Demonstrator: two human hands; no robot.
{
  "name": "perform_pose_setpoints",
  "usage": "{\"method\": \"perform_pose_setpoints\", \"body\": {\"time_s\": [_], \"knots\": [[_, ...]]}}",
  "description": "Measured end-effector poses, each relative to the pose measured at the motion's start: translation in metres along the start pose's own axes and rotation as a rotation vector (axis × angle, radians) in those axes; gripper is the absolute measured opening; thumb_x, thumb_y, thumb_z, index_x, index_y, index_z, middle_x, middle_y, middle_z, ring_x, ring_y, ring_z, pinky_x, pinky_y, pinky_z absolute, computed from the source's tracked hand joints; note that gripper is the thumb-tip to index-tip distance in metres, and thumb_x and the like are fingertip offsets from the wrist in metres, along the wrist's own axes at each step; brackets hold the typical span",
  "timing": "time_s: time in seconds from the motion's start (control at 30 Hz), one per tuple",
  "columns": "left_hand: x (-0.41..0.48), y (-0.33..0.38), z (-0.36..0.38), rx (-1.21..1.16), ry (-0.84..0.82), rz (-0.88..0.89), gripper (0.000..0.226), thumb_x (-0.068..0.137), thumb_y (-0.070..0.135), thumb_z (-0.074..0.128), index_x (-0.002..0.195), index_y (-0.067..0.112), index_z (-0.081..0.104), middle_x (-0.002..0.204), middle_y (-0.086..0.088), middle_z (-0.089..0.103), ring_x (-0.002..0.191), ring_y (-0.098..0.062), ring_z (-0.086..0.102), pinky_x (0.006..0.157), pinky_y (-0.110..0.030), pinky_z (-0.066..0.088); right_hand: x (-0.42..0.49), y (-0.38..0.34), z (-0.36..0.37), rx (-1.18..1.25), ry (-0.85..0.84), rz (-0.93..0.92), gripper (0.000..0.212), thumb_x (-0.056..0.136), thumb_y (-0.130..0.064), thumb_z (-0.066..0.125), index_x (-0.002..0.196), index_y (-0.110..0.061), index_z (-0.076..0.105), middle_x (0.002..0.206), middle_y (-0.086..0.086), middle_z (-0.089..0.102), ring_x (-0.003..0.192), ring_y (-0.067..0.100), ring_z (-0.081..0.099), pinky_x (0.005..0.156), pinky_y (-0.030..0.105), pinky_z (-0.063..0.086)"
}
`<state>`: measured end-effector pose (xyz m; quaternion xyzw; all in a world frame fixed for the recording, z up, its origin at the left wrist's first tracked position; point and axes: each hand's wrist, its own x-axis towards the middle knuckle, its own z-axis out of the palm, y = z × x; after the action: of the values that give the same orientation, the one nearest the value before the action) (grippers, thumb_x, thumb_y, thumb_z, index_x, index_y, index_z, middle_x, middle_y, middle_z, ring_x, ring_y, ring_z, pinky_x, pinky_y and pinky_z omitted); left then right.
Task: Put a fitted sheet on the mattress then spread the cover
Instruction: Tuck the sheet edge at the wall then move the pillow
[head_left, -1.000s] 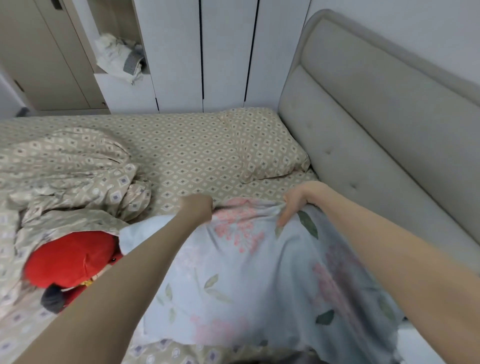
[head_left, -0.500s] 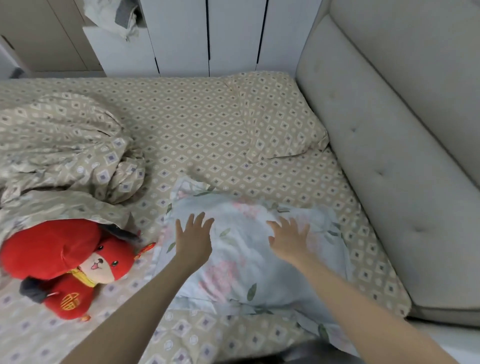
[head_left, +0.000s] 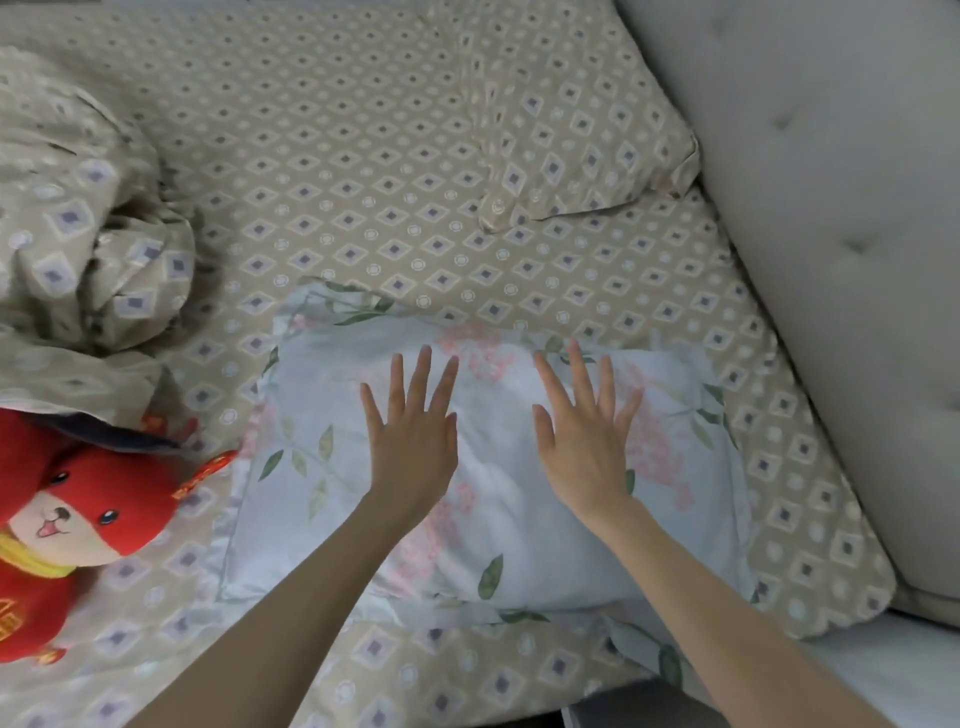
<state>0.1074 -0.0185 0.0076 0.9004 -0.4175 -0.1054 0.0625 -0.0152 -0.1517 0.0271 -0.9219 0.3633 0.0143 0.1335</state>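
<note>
Both palms down: left hand and right hand, fingers straight and spread, rest on pale blue floral pillow, near edge. Beige diamond-patterned fitted sheet covers mattress. Matching beige cover bunched far left, behind red plush toy.

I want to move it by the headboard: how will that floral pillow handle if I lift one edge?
Likely floppy: the floral pillow has a thin border lying limp on the fitted sheet. Probably light, being plump stuffed cloth. Lying flat, it shouldn't roll; pushed, it may wrinkle the sheet.
</note>
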Motion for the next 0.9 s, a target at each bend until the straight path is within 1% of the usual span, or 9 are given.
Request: {"method": "perform_pose_setpoints", "body": {"time_s": [0.07,0.13,0.3,0.47,0.6,0.63,0.7,0.77,0.9], "knots": [[0.015,0.004,0.018,-0.013,0.051,0.010,0.054,0.097,0.042,0.020,0.149,0.028,0.026,0.157,-0.002,0.021,0.145,-0.028,0.016,0.113,-0.057,0.010,0.008,0.012,0.015,-0.012,0.114,-0.032,0.050,0.101,-0.038,0.030,0.150,-0.038,0.020,0.161,-0.002,0.007,0.148,0.028,-0.001,0.110,0.062,-0.010],[0.021,0.000,0.047,-0.006,0.000,0.010,0.056,0.096,0.050,0.017,0.149,0.034,0.025,0.158,0.002,0.018,0.147,-0.027,0.011,0.113,-0.059,0.006,0.008,0.034,0.047,-0.057,0.080,-0.036,0.050,0.100,-0.044,0.026,0.150,-0.040,0.020,0.161,-0.003,0.012,0.148,0.025,0.006,0.110,0.061,-0.009],[0.005,-0.049,0.131,0.175,-0.247,-0.188,0.062,0.087,0.069,-0.005,0.144,0.049,-0.017,0.154,0.019,-0.025,0.142,-0.028,-0.025,0.102,-0.075,-0.005,-0.001,0.101,0.138,-0.263,-0.355,-0.056,0.068,0.085,-0.068,-0.014,0.148,-0.048,0.002,0.159,-0.012,-0.008,0.149,0.023,-0.004,0.107,0.072,-0.003],[0.021,-0.030,0.112,0.099,-0.013,-0.200,0.055,0.097,0.055,0.016,0.150,0.043,0.010,0.160,0.008,0.001,0.143,-0.044,-0.006,0.101,-0.076,-0.006,-0.002,0.087,0.118,-0.124,-0.056,-0.082,0.052,0.099,-0.050,0.023,0.149,-0.037,0.027,0.158,-0.002,0.022,0.147,0.026,0.015,0.114,0.062,0.000],[0.017,-0.046,0.114,0.118,-0.282,-0.354,0.062,0.088,0.067,0.002,0.144,0.050,-0.017,0.154,0.018,-0.026,0.139,-0.042,-0.024,0.101,-0.076,-0.004,-0.015,0.096,0.130,-0.187,-0.340,-0.062,0.055,0.097,-0.059,0.015,0.149,-0.048,0.003,0.160,-0.013,-0.004,0.148,0.021,-0.009,0.110,0.068,-0.009],[0.021,-0.047,0.111,0.097,-0.329,-0.367,0.062,0.089,0.067,0.004,0.144,0.049,-0.018,0.153,0.018,-0.027,0.139,-0.043,-0.025,0.101,-0.077,-0.004,-0.004,0.092,0.127,-0.160,-0.405,-0.021,0.053,0.098,-0.056,0.021,0.149,-0.047,0.008,0.160,-0.015,0.000,0.148,0.020,-0.005,0.109,0.065,-0.010],[0.031,-0.038,0.096,0.068,-0.350,-0.356,0.060,0.094,0.062,0.010,0.147,0.045,-0.014,0.156,0.013,-0.023,0.139,-0.045,-0.023,0.102,-0.075,-0.004,0.019,0.081,0.105,-0.050,-0.308,0.022,0.042,0.097,-0.038,0.043,0.138,-0.035,0.042,0.147,-0.012,0.039,0.139,0.023,0.031,0.114,0.054,0.014],[0.040,-0.024,0.079,0.120,-0.324,-0.283,0.060,0.097,0.056,0.013,0.148,0.039,-0.013,0.157,0.007,-0.021,0.142,-0.043,-0.017,0.104,-0.074,-0.002,0.035,0.066,0.081,0.018,-0.216,0.019,0.036,0.094,-0.027,0.051,0.130,-0.027,0.051,0.134,-0.005,0.053,0.127,0.022,0.045,0.107,0.045,0.033],[0.064,-0.018,0.055,0.209,-0.293,-0.094,0.071,0.097,0.057,0.025,0.149,0.032,-0.017,0.157,0.003,-0.021,0.144,-0.038,-0.013,0.106,-0.071,0.008,0.063,0.055,0.052,-0.050,-0.376,-0.013,0.071,0.091,-0.024,0.060,0.150,-0.030,0.021,0.159,-0.004,0.013,0.147,0.019,0.008,0.117,0.056,0.004]]}}
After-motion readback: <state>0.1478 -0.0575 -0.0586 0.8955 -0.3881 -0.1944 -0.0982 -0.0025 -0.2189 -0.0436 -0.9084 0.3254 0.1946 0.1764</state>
